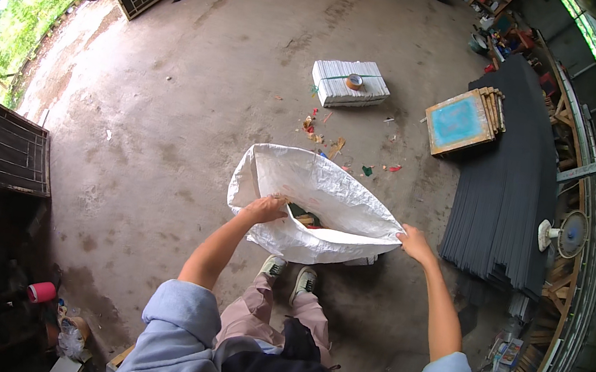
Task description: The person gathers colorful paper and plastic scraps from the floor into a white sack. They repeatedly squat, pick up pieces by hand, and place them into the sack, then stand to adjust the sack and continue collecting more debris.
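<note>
Sack [320, 189] mouth rim pinched between fingers of left hand [264, 209], right hand [414, 242].

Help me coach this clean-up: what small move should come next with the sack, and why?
Probably step forward and lower the white sack toward the scraps on the concrete floor. The left hand and right hand both grip its rim, holding the mouth open, and the litter lies just beyond it.

One white woven sack [320, 193] is seen — gripped by two hands, the left hand [264, 209] and the right hand [416, 243]. One tied white bundle [350, 84] is counted, with one tape roll [354, 81] on it — also one stack of blue-faced frames [464, 122] and one small fan [565, 234].
</note>
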Motion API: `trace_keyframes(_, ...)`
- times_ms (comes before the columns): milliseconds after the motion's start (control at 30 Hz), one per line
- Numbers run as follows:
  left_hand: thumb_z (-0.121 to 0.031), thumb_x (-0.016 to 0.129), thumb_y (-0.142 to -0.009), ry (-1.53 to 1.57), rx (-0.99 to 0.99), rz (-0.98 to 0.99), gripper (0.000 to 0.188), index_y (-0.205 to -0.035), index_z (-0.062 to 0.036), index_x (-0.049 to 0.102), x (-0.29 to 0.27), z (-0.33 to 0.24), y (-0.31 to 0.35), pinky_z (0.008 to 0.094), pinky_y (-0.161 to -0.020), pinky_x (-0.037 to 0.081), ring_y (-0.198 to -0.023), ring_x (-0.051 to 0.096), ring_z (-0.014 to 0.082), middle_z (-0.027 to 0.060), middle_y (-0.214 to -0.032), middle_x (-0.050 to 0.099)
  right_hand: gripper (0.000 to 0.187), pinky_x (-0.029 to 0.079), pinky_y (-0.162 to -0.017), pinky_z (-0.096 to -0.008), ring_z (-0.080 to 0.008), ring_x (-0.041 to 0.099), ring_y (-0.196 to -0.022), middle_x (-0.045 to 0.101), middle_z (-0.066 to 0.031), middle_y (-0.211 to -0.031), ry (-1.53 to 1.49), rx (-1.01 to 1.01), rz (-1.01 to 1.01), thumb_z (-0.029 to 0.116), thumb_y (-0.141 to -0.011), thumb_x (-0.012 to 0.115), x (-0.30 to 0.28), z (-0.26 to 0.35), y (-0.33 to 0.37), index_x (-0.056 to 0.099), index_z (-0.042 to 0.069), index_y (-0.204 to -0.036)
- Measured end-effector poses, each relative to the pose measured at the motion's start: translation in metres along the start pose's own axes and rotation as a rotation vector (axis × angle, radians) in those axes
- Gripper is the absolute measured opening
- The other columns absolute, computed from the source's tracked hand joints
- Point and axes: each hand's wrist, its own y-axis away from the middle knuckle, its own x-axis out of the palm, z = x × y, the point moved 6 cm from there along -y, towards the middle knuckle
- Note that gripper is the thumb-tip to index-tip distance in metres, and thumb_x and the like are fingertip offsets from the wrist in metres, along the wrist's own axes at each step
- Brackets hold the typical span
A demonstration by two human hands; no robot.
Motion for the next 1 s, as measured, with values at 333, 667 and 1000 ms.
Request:
trace_keyframes(333, -0.007, 0.060, -0.082, 0.180, 0.306, -0.596, 0.016, -0.088, 0.0022, 0.049, -0.213, -0.074, 0.050, 0.0409, -0.065, 0.044, -0.075, 0.055, 0.0389, 0.0184, -0.080, 0.053, 0.025, 0.044, -0.054, -0.0295, -0.0152, 0.054, -0.053, 0.058, -0.0067, -0.062, -0.344, 0.116, -0.232, 0.020, -0.084, 0.056, -0.102, 0.006, -0.006, 0.063, -0.003, -0.092)
trace_keyframes(667, -0.013, 0.061, -0.081, 0.094, 0.594, -0.750, 0.015, -0.095, -0.0076, 0.060, -0.276, -0.262, -0.063, 0.0385, -0.074, 0.044, -0.083, 0.058, 0.0294, 0.0086, -0.092, 0.057, 0.022, 0.033, -0.040, -0.0239, -0.0090, 0.045, -0.044, 0.051, -0.0023, -0.060, -0.781, 0.274, -0.696, 0.013, -0.089, 0.048, -0.217, -0.097, 0.077, 0.055, -0.004, -0.102)
trace_keyframes(1000, -0.016, 0.064, -0.078, 0.082, 0.549, -0.879, 0.011, -0.087, -0.0119, 0.067, -0.215, -0.432, -0.260, 0.0379, -0.077, 0.041, -0.091, 0.051, 0.0278, 0.0052, -0.093, 0.059, 0.018, 0.050, -0.070, -0.0310, -0.0234, 0.063, -0.078, 0.061, -0.0174, -0.091, -0.754, 0.063, -1.449, 0.002, -0.088, 0.041, -0.321, -0.320, 0.078, 0.053, -0.006, -0.099)
